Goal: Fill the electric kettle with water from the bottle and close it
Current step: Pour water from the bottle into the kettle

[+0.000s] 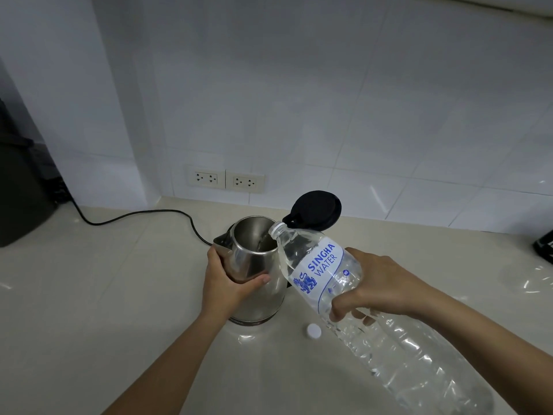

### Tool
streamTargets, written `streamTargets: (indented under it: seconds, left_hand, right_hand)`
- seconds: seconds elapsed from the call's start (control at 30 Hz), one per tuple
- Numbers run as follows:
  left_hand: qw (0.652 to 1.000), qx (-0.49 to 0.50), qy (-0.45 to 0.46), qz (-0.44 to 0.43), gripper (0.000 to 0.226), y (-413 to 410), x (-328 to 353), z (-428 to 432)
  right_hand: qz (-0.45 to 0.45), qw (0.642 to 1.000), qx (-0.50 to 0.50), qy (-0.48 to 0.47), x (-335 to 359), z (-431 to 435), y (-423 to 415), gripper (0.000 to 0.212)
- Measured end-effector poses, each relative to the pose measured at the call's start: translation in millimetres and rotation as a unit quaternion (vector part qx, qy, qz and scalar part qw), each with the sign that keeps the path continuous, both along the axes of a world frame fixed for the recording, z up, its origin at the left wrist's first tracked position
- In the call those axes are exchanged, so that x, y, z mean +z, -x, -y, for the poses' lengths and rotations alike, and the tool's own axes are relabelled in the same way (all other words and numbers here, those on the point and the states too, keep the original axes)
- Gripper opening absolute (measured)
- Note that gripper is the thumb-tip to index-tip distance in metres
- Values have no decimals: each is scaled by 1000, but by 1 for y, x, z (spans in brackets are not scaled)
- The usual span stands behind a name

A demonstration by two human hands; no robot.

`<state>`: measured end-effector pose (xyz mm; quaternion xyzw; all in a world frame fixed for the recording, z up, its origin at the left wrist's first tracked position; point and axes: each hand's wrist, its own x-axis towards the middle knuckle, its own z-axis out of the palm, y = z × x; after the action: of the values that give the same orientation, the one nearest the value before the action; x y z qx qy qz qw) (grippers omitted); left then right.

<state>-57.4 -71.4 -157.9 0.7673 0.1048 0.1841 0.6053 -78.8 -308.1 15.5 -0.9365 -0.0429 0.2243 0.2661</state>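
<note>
A steel electric kettle [263, 295] stands on the pale counter [89, 295], and its black lid [317, 209] is hinged up and open. My left hand [223, 280] wraps around the kettle's body just below the spout. My right hand [380, 283] grips a large clear water bottle [317, 271] with a blue and white label. The bottle is tilted, its open neck over the kettle's mouth, and water runs into the kettle. The bottle's white cap [313, 330] lies on the counter beside the kettle's base.
A black power cord [143, 215] runs from the kettle toward a dark appliance [21, 190] at the left edge. Two wall sockets [226, 178] sit in the tiled wall behind. A black object [544, 248] shows at the right edge.
</note>
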Motion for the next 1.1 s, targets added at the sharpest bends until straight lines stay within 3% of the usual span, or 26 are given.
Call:
streamTargets:
  seconds: [1.1]
  left_hand:
    - [1000, -6, -9, 8, 74, 0, -2, -1]
  right_hand:
    - [15, 999, 32, 31, 6, 0, 0, 68]
